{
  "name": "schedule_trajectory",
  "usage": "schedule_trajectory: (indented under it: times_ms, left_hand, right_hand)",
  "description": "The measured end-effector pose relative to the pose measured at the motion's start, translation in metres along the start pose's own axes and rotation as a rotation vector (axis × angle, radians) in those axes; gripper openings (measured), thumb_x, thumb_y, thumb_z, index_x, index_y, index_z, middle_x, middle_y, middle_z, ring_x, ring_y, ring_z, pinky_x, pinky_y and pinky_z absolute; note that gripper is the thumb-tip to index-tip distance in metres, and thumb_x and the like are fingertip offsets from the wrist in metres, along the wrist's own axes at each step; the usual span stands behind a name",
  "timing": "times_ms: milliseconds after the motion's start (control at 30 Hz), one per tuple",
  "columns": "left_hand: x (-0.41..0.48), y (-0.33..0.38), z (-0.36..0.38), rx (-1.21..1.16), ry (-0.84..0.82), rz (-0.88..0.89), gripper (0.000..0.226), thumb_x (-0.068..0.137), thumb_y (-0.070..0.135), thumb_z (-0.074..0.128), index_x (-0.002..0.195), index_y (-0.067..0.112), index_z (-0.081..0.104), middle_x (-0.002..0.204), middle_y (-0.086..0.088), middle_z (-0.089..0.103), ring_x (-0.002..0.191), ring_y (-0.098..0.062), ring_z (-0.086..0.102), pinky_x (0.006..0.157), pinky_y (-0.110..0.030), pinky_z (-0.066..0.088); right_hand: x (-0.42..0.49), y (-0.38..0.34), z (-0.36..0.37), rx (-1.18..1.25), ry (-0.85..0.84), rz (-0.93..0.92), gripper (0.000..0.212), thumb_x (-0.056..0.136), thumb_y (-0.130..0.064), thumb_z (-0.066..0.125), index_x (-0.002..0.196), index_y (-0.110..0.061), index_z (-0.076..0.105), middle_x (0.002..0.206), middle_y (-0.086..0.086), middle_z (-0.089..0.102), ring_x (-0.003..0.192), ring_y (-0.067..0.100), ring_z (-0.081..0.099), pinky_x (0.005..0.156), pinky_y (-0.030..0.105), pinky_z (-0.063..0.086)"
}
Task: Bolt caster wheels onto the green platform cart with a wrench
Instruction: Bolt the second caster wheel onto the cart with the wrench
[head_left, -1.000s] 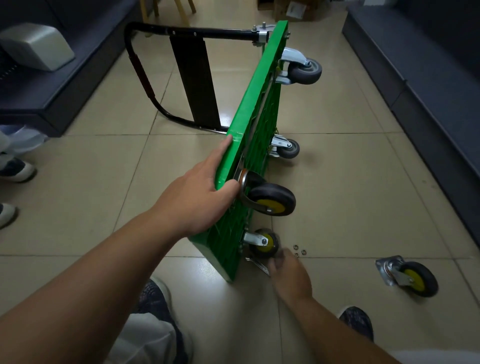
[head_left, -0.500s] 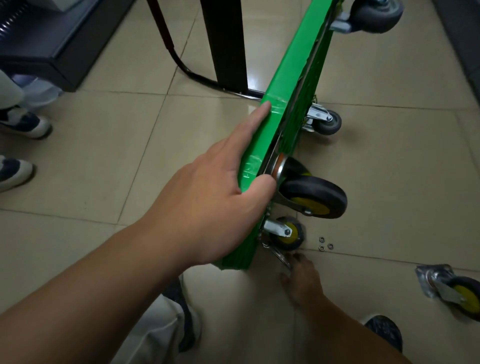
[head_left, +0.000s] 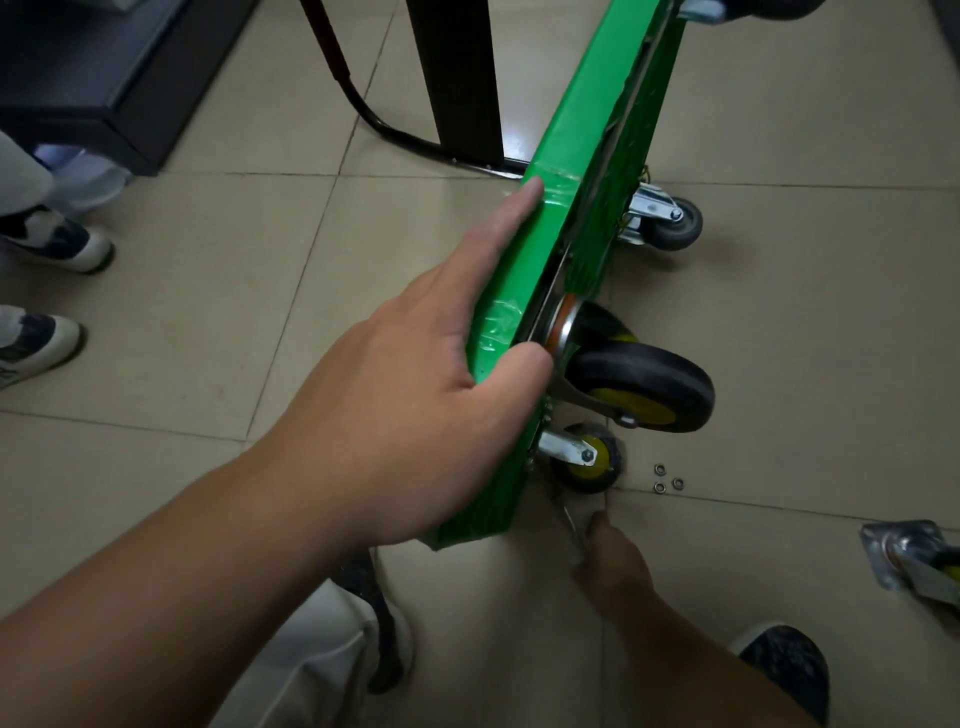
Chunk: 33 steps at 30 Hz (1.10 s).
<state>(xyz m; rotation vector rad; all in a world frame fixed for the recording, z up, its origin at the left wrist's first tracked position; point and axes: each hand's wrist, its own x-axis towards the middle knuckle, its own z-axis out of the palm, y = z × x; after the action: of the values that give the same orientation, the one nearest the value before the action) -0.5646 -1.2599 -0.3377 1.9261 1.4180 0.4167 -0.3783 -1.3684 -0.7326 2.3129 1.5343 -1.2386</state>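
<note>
Green platform cart (head_left: 566, 171) stands on its long edge on the floor (head_left: 260, 260), underside facing right, so the caster mounts are reachable from the side. Left hand (head_left: 415, 415) clamps the upper edge near the near corner, fingers along the deck side, thumb (head_left: 519, 364) wrapped over by the big caster's plate; looks like it's there to keep the cart from tipping while torque goes in. Right hand (head_left: 608, 556) is low by the cart's near bottom corner, closed round the wrench (head_left: 569, 519), whose head reaches up toward the small yellow-hub caster (head_left: 587, 460); can't tell if it's seated on a bolt. Three nuts (head_left: 667, 478) lie on the floor just right of that caster. Spare caster (head_left: 914, 564) sits at the right frame edge, well apart from both hands.
</note>
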Motion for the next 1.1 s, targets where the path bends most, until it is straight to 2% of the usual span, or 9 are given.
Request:
schedule_trajectory:
  times_ms: [133,300,400,500,667,800,867,967,1100]
  left_hand:
    - [0.002,-0.002,-0.001,0.020,0.008,0.002,0.076,0.083,0.048,0.040,0.148,0.069,0.007,0.136,0.020,0.054,0.081,-0.009,0.064,0.074,-0.043,0.054]
    - [0.002,0.004,-0.003,0.096,0.001,-0.007,0.078,0.082,0.051,0.038,0.148,0.069,0.002,0.148,0.015,0.048,0.103,-0.013,0.063,0.089,-0.042,0.053]
    - [0.007,0.003,-0.002,0.155,0.010,0.025,0.072,0.096,0.051,0.043,0.153,0.063,0.001,0.158,0.009,0.041,0.119,-0.021,0.058,0.096,-0.038,0.048]
    - [0.012,0.003,0.000,0.197,0.005,0.035,0.069,0.102,0.050,0.044,0.156,0.056,0.002,0.160,0.002,0.041,0.131,-0.028,0.054,0.101,-0.040,0.046]
    - [0.018,0.002,-0.002,0.148,0.017,0.007,0.059,0.103,0.053,0.043,0.155,0.055,0.015,0.151,-0.009,0.053,0.129,-0.032,0.056,0.103,-0.041,0.046]
    - [0.015,0.005,-0.006,0.131,0.003,0.008,0.057,0.104,0.053,0.042,0.154,0.057,0.014,0.152,-0.009,0.051,0.130,-0.032,0.056,0.106,-0.044,0.046]
    - [0.014,0.007,-0.005,0.143,0.015,0.007,0.057,0.105,0.051,0.041,0.156,0.055,0.014,0.151,-0.010,0.051,0.126,-0.032,0.058,0.102,-0.043,0.048]
    - [0.014,0.009,-0.003,0.165,0.026,0.008,0.056,0.106,0.052,0.040,0.155,0.054,0.014,0.148,-0.013,0.054,0.117,-0.033,0.062,0.097,-0.042,0.050]
    - [0.016,0.011,-0.006,0.194,0.042,-0.005,0.055,0.103,0.055,0.042,0.153,0.056,0.017,0.138,-0.015,0.060,0.099,-0.029,0.068,0.093,-0.045,0.054]
  right_hand:
    - [-0.017,0.007,0.001,0.045,-0.051,-0.139,0.012,0.092,-0.032,0.061,0.089,-0.024,0.053,0.104,0.005,0.066,0.103,0.026,0.064,0.076,0.029,0.043]
    - [-0.066,-0.010,-0.054,0.051,0.035,-0.368,0.030,0.094,-0.022,0.049,0.123,-0.024,0.056,0.121,-0.001,0.055,0.108,0.021,0.060,0.088,0.025,0.042]
    - [-0.106,-0.025,-0.111,-0.049,0.086,-0.452,0.024,0.092,-0.028,0.041,0.113,-0.024,0.053,0.109,0.003,0.062,0.097,0.026,0.062,0.082,0.039,0.048]
    - [-0.154,-0.037,-0.159,-0.043,0.262,-0.515,0.017,0.089,-0.037,0.042,0.101,-0.028,0.051,0.086,-0.004,0.062,0.077,0.019,0.059,0.069,0.035,0.045]
    - [-0.223,-0.059,-0.200,0.252,0.439,-0.586,0.022,0.096,-0.050,0.053,0.086,-0.030,0.051,0.066,-0.010,0.053,0.061,0.007,0.049,0.061,0.027,0.041]
    - [-0.236,-0.083,-0.200,0.679,0.473,-0.581,0.016,0.102,-0.028,0.054,0.088,-0.034,0.050,0.071,0.003,0.061,0.057,0.018,0.057,0.059,0.041,0.049]
    - [-0.232,-0.098,-0.191,0.804,0.577,-0.554,0.018,0.104,-0.021,0.051,0.091,-0.035,0.052,0.071,-0.002,0.062,0.057,0.011,0.057,0.057,0.035,0.048]
    - [-0.222,-0.120,-0.172,0.901,0.701,-0.506,0.019,0.105,-0.023,0.045,0.099,-0.030,0.061,0.071,-0.015,0.057,0.067,0.006,0.056,0.060,0.019,0.043]
    - [-0.209,-0.144,-0.147,1.023,0.655,-0.448,0.020,0.105,-0.028,0.045,0.110,-0.036,0.063,0.097,-0.018,0.065,0.096,0.003,0.062,0.079,0.018,0.050]
